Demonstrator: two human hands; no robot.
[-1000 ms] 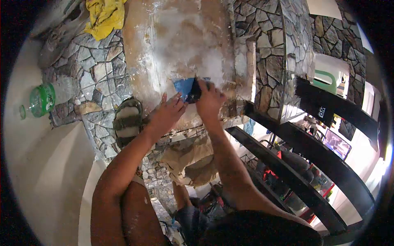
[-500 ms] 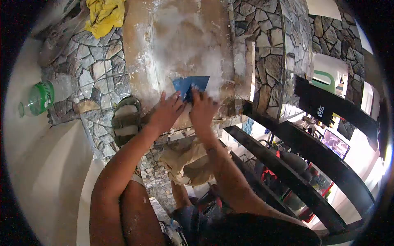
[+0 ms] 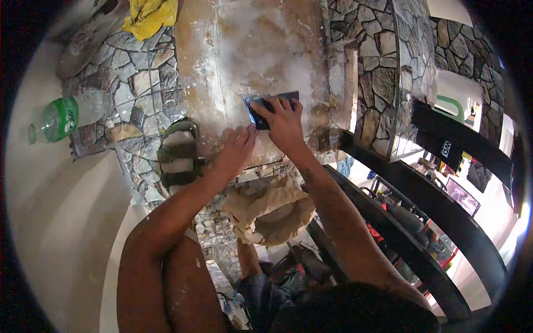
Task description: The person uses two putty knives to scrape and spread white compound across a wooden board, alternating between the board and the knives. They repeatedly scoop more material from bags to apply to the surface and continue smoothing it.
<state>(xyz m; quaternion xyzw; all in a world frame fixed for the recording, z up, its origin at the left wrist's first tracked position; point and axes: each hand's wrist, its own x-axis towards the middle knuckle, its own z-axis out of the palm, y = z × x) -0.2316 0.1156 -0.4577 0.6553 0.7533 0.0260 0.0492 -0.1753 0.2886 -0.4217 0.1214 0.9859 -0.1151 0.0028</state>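
Note:
A dark blue sheet that looks like sandpaper [image 3: 259, 120] bends over a worn, white-smeared brown board [image 3: 250, 61]. My right hand [image 3: 286, 123] grips it from above, its bent fingers across the sheet's upper and right part. At the sheet's lower left corner, my left hand [image 3: 240, 143] pinches the edge with closed fingers. The sheet's far side is partly hidden beneath the right hand. Just below both hands, a crumpled beige sack or cloth [image 3: 266, 219] hangs open between my forearms.
An olive sandal [image 3: 179, 152] lies left of the board on stone cladding [image 3: 144, 125]. Farther left is a clear plastic bottle with a green label [image 3: 65, 117]. A yellow cloth [image 3: 149, 19] sits at the upper left. Black stair treads [image 3: 411, 208] run down the right side.
My right hand has moved up and right, its fingers now curled over the sheet. The sheet has shifted and bent. My left hand has drawn its fingers together at the corner.

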